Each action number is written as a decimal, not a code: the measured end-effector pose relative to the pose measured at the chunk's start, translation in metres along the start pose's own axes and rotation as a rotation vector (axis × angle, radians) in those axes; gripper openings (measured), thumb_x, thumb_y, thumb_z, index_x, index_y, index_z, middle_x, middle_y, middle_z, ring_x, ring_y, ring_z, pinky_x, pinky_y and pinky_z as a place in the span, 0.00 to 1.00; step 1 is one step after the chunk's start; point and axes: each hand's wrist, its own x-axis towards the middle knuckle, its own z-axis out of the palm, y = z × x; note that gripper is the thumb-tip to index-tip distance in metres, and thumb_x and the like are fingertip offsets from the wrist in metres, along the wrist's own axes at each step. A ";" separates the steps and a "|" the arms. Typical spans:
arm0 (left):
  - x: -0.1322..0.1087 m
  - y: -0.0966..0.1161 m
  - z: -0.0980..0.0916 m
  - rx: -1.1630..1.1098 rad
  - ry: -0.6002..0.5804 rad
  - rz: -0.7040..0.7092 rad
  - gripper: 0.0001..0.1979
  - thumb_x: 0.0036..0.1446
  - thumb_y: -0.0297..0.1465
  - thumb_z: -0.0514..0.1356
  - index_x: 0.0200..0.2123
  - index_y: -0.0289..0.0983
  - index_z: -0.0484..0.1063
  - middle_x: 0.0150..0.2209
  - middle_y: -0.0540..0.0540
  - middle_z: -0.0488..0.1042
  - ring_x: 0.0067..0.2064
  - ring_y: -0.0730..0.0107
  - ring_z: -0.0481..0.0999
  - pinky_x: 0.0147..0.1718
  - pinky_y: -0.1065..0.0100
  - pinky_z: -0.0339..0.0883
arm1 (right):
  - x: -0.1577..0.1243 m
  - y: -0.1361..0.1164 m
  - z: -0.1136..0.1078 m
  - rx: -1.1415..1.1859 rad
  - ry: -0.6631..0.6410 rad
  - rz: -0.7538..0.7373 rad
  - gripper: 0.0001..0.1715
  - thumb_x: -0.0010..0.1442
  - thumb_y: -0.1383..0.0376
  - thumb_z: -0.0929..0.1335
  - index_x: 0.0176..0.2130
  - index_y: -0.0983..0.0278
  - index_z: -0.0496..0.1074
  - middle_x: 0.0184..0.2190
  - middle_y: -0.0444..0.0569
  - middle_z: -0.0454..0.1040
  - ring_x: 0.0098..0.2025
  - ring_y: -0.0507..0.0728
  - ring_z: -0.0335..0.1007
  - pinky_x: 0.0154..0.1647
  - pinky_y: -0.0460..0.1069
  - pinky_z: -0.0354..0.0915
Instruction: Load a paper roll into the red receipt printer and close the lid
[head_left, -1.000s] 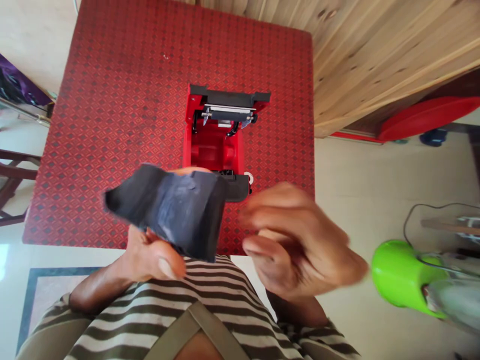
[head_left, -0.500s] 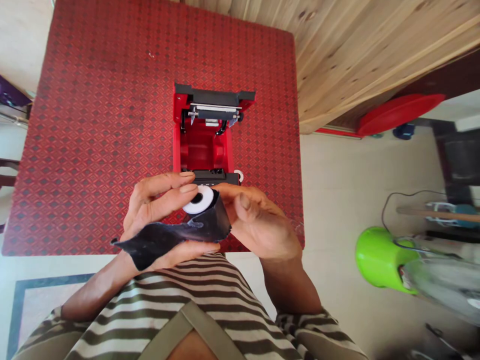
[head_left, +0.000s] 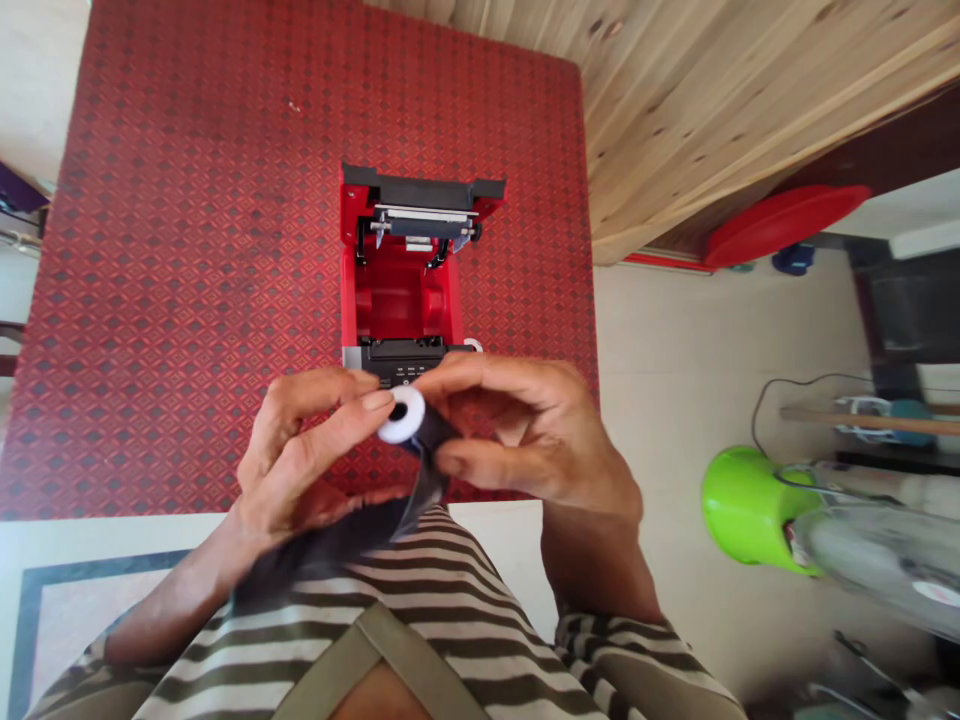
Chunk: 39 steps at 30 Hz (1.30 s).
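A small paper roll (head_left: 413, 413) is held between both hands, its white end with a dark core hole facing me. A loose black wrapping strip (head_left: 330, 535) hangs from the roll toward my shirt, blurred by motion. My left hand (head_left: 289, 450) grips the roll's left end with thumb and fingertips. On the other side, my right hand (head_left: 555, 430) pinches the roll and its black wrapping between thumb and forefinger. Just beyond the hands stands a red and black receipt printer (head_left: 442, 310), its lid (head_left: 420, 190) raised and its red paper bay visible.
The printer stands on a table with a red patterned cover (head_left: 202, 250). Partly behind my right hand lies a white ring-shaped thing (head_left: 473, 345). Wooden planks (head_left: 675, 90) run along the table's far right. A green bucket (head_left: 739, 510) stands on the floor at right.
My right hand has closed from loosely spread fingers to a pinch on the roll. The black strip has swung down and hangs lower.
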 end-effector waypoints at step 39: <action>-0.005 -0.002 -0.015 -0.062 -0.324 -0.335 0.12 0.69 0.34 0.67 0.54 0.44 0.79 0.38 0.54 0.85 0.36 0.78 0.85 0.40 0.77 0.79 | 0.100 0.018 -0.003 -1.471 -0.124 0.115 0.15 0.74 0.75 0.65 0.52 0.69 0.81 0.45 0.61 0.84 0.50 0.66 0.81 0.46 0.56 0.71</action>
